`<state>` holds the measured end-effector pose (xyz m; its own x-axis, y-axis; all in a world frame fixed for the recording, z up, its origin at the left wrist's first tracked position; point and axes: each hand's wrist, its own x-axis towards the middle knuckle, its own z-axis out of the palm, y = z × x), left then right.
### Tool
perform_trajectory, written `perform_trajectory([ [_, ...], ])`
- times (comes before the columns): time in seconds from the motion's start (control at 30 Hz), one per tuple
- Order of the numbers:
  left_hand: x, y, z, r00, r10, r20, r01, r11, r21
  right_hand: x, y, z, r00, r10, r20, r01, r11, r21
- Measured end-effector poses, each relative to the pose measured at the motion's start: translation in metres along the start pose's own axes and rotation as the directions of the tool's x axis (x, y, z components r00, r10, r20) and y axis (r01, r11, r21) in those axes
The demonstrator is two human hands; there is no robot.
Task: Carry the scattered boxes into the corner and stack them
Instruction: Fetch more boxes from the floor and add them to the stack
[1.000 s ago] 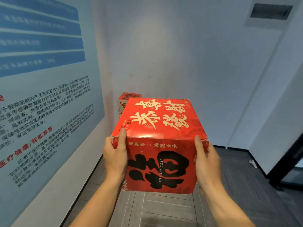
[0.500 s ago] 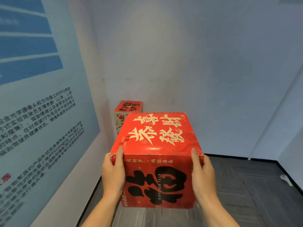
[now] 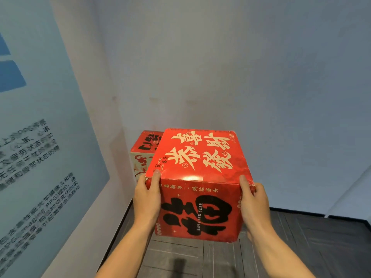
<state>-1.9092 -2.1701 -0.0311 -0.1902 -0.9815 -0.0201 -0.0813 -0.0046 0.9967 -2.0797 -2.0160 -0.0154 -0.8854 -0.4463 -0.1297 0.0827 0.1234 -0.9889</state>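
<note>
I hold a red cardboard box [image 3: 198, 177] with cream and black Chinese lettering in the air in front of me, above the floor. My left hand [image 3: 147, 199] grips its left side, thumb over the top front edge. My right hand [image 3: 254, 203] grips its right side the same way. Behind it, in the corner where the two walls meet, stands a second red and cream box [image 3: 143, 152], mostly hidden by the one I carry.
A wall with a pale blue printed poster [image 3: 40, 157] runs close along my left. A plain grey wall [image 3: 241, 77] closes the corner ahead. Dark tiled floor [image 3: 301, 247] spreads below and to the right.
I have moved closer to the corner with the box in both hands. The corner box looks larger and nearer, and the doorway on the right has dropped out of view.
</note>
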Motion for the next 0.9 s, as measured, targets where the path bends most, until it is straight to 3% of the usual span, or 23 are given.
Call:
perform_trajectory([
  [0.27, 0.170, -0.021, 0.065, 0.995, -0.047, 0.084, 0.046, 0.999, 0.010, 0.147, 0.001, 0.088, 0.995, 0.065, -0.077, -0.067, 0.997, -0.023],
  [0.5, 0.281, -0.043, 0.116, 0.987, -0.076, 0.140, 0.060, 0.992, 0.112, 0.263, 0.018, 0.141, 0.987, 0.156, -0.049, -0.157, 0.987, -0.025],
  [0.9, 0.384, -0.119, 0.175, 0.971, -0.208, 0.114, 0.177, 0.956, 0.232, 0.395, 0.086, 0.193, 0.964, 0.266, 0.020, -0.264, 0.963, -0.055],
])
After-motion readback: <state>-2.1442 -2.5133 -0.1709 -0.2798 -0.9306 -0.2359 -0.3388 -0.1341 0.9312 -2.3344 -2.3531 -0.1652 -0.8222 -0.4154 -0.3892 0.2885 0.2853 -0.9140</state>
